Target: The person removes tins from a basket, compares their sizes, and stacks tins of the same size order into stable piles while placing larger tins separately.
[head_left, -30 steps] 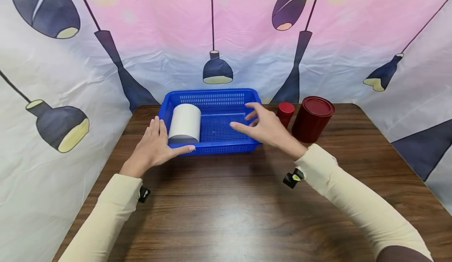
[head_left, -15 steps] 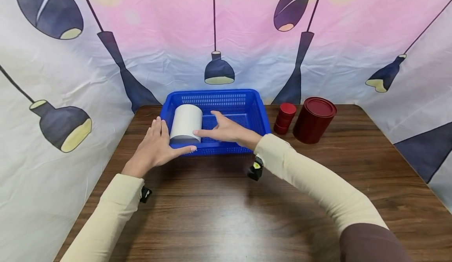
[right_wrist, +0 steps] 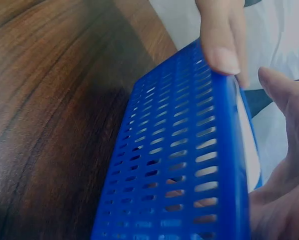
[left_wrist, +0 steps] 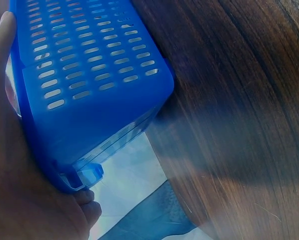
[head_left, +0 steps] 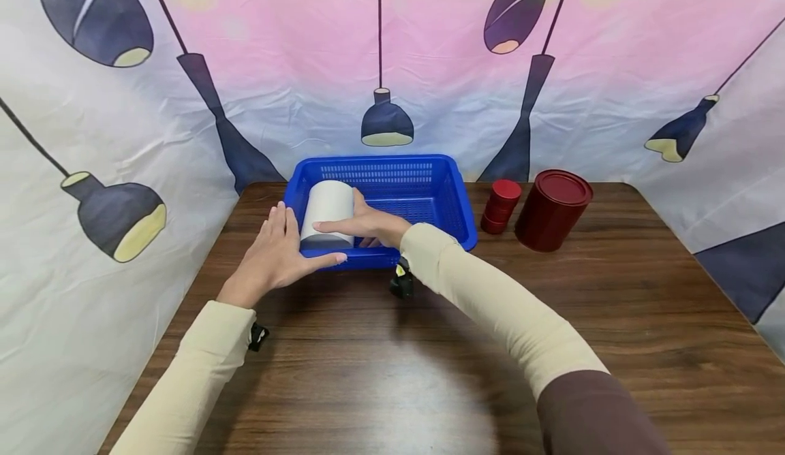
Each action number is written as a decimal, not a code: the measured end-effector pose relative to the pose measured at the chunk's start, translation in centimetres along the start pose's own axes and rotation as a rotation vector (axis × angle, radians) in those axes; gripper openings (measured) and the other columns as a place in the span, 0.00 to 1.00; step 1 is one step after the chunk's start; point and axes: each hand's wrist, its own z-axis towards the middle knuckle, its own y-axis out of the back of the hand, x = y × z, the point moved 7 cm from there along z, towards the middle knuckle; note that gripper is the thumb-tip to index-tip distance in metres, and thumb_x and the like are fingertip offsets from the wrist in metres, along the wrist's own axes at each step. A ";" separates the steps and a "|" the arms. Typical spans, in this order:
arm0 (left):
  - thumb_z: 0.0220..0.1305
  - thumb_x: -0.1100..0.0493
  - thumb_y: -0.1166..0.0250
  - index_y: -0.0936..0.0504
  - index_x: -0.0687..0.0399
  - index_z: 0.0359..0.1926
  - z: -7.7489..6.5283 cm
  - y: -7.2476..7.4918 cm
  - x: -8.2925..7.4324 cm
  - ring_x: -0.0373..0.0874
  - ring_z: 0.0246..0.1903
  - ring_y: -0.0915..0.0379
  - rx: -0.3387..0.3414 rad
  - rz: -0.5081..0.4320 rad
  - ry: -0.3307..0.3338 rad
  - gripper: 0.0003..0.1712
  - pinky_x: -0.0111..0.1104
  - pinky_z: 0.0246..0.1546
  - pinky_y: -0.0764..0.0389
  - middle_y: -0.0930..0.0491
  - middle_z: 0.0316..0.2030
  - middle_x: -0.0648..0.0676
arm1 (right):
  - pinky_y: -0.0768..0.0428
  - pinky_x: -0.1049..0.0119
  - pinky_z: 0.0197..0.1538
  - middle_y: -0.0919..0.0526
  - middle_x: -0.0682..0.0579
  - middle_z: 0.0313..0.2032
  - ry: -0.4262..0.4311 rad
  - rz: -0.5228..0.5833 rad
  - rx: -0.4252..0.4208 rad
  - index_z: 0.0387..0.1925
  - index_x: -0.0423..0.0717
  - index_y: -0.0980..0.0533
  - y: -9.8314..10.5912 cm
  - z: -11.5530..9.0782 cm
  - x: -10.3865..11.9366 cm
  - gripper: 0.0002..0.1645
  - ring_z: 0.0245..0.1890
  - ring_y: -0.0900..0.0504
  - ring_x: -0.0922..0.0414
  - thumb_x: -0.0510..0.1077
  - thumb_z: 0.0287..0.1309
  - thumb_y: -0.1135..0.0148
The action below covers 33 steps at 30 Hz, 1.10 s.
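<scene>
A blue plastic basket [head_left: 444, 199] with slotted walls stands at the back of the table. Inside its left end lies a plain white cylinder [head_left: 328, 206] on its side, one end facing me. My left hand [head_left: 270, 254] rests at the basket's near left corner, fingers straight along the left side and thumb stretched along the front rim. My right hand [head_left: 368, 225] reaches into the basket: its thumb extends over the cylinder, while the other fingers are at the cylinder's right side, partly hidden. In the right wrist view, a gap shows between the right thumb [right_wrist: 279, 87] and the rim.
Right of the basket stand a small red lidded container [head_left: 501, 206] and a larger dark red lidded can [head_left: 554, 210]. The brown wooden table [head_left: 343, 359] extends toward me. A cloth printed with lamps [head_left: 386, 118] hangs behind the table.
My right hand has moved left across the basket, from its right end to the white cylinder. The left hand has stayed at the near left corner.
</scene>
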 end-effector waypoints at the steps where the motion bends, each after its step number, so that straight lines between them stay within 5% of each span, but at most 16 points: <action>1: 0.51 0.11 0.51 0.68 0.75 0.76 0.0 0.0 0.0 0.68 0.76 0.79 0.002 0.001 0.000 0.82 0.60 0.74 0.63 0.74 0.77 0.73 | 0.24 0.42 0.60 0.47 0.44 0.75 -0.001 0.001 -0.001 0.80 0.63 0.74 -0.1 0.3 0.0 0.75 0.59 0.25 0.40 0.70 0.53 0.30; 9: 0.50 0.10 0.51 0.68 0.75 0.76 0.0 -0.1 -0.1 0.68 0.76 0.79 0.011 0.005 -0.002 0.82 0.60 0.74 0.63 0.75 0.76 0.73 | 0.24 0.45 0.57 0.40 0.44 0.70 0.002 0.033 0.018 0.78 0.67 0.79 -1.0 1.9 -0.5 0.80 0.58 0.27 0.43 0.71 0.49 0.27; 15: 0.51 0.10 0.52 0.68 0.74 0.76 0.1 -0.1 -0.4 0.68 0.76 0.79 0.010 0.011 -0.013 0.82 0.59 0.74 0.64 0.75 0.76 0.73 | 0.30 0.43 0.67 0.50 0.46 0.75 -0.015 0.063 0.020 0.76 0.66 0.84 -1.4 2.8 -0.7 0.83 0.68 0.35 0.45 0.69 0.49 0.26; 22: 0.51 0.11 0.53 0.67 0.75 0.76 0.2 0.0 -0.6 0.68 0.76 0.79 0.012 0.019 -0.017 0.81 0.59 0.74 0.64 0.75 0.76 0.74 | 0.32 0.45 0.69 0.60 0.51 0.79 -0.068 -0.036 -0.032 0.75 0.66 0.86 -1.5 4.3 -1.0 0.82 0.71 0.39 0.48 0.72 0.50 0.29; 33: 0.51 0.10 0.52 0.68 0.74 0.77 0.1 0.1 -0.4 0.68 0.76 0.79 0.015 0.019 -0.010 0.81 0.59 0.74 0.64 0.74 0.77 0.73 | 0.32 0.38 0.67 0.58 0.50 0.78 -0.071 -0.017 -0.027 0.74 0.69 0.88 -1.5 5.3 -1.3 0.83 0.71 0.38 0.45 0.71 0.49 0.28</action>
